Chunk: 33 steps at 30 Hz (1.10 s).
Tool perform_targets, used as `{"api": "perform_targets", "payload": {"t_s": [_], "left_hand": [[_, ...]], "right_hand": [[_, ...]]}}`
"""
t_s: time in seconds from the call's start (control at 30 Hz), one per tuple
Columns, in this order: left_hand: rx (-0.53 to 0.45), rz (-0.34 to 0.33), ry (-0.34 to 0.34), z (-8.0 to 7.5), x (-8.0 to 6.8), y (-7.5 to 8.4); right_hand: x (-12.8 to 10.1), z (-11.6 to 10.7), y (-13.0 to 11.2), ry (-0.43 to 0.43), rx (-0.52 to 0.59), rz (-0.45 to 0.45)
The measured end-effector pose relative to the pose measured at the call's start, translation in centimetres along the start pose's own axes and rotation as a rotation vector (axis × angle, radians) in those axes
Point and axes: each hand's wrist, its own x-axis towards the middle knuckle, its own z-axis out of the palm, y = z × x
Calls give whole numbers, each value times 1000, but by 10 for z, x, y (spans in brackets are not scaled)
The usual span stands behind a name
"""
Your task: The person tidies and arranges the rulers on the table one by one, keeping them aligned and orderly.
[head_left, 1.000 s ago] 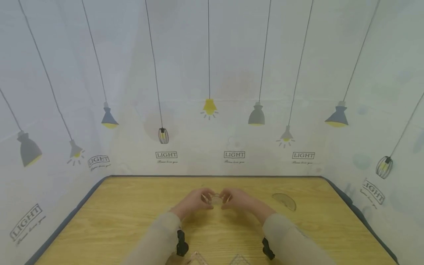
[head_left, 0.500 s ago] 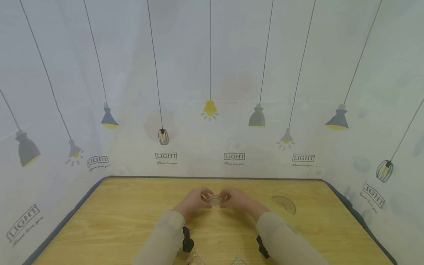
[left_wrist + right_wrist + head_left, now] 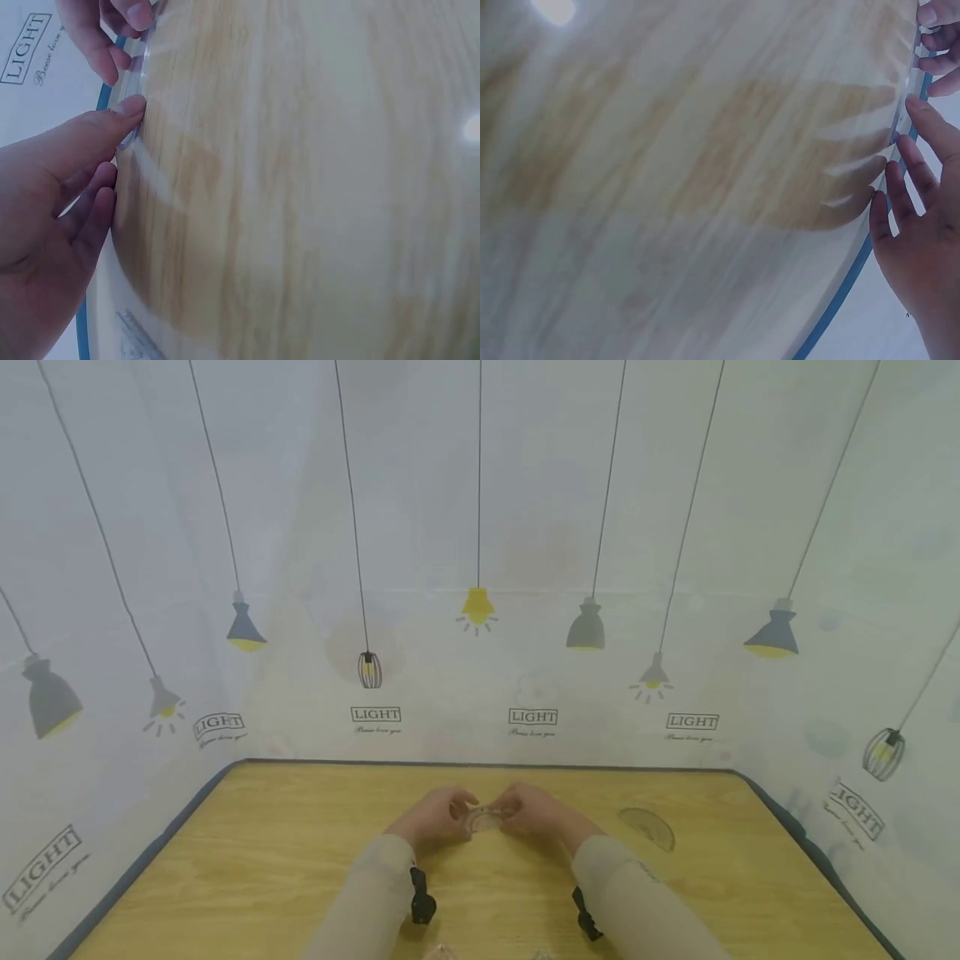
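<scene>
In the head view, the left hand [image 3: 433, 817] and the right hand [image 3: 536, 812] are meeting over the middle of the light wooden table [image 3: 262, 860] — both pinching a small clear plastic disc [image 3: 482, 818] between curled fingers, just above the tabletop. A clear plastic semicircular protractor [image 3: 647, 827] is lying flat to their right. In the wrist views the disc is filling most of each frame — the left hand's fingers [image 3: 120, 112] and the right hand's fingers [image 3: 922, 112] are pressing on its rim.

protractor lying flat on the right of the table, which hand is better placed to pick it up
Right, probably. The protractor lies on the right hand's side of the table; the left hand would cross over. Both hands now pinch a small clear piece.
</scene>
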Motion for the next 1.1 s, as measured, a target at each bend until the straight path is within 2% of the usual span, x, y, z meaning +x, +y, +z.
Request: {"api": "perform_targets", "payload": {"t_s": [0.23, 0.33, 0.53, 0.7, 0.87, 1.1], "left_hand": [[32, 38, -85, -4, 5, -4], [46, 45, -109, -4, 7, -4], [61, 12, -105, -3, 8, -6], [75, 30, -110, -5, 7, -5], [101, 26, -104, -5, 6, -3], [79, 36, -113, -6, 4, -2]], "right_hand": [[5, 1, 4, -42, -53, -32], [5, 1, 6, -57, -40, -43], [5, 1, 4, -82, -52, -18], [4, 1, 1, -93, -41, 12], [2, 1, 0, -92, -39, 3], [3, 3, 1, -85, -15, 20]]}}
